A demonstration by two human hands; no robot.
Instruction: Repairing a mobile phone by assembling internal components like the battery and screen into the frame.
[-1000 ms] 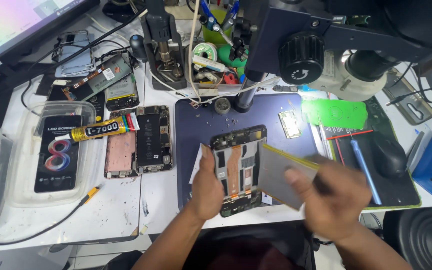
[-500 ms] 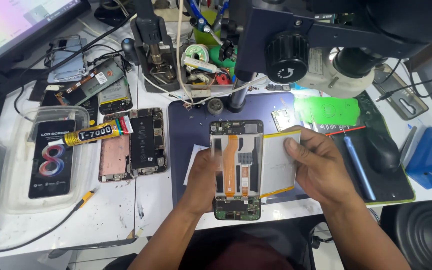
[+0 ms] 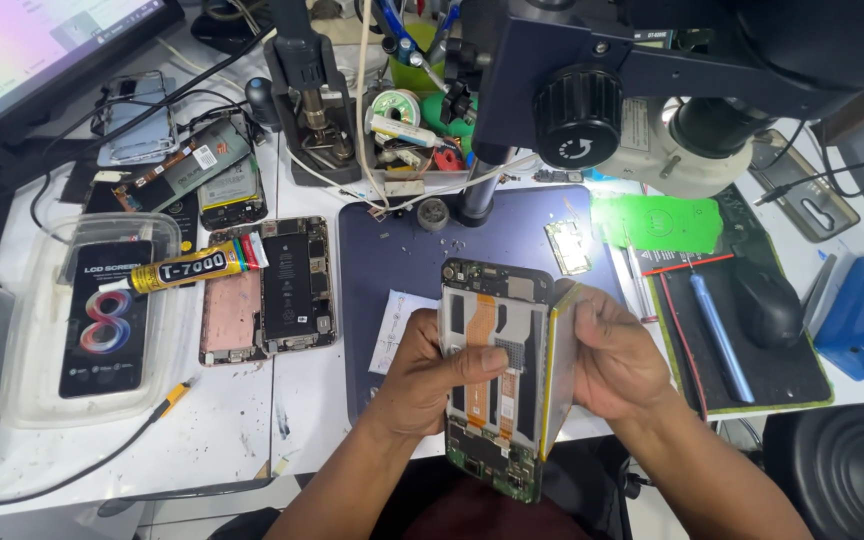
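**Opened phone frame, held in both hands**

Left hand gripped the opened phone frame, thumb across its middle. Right hand clasped a flat battery tilted against the frame's right edge. Both were held above the dark blue mat, beneath the microscope.

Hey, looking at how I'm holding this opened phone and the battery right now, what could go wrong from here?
The flat battery stands on edge against the opened phone frame, held by the right hand; it might bend or get dented if squeezed. The left hand has its thumb on the orange flex cables, which could crease or tear. The frame hangs past the table edge, so a slip could drop it.
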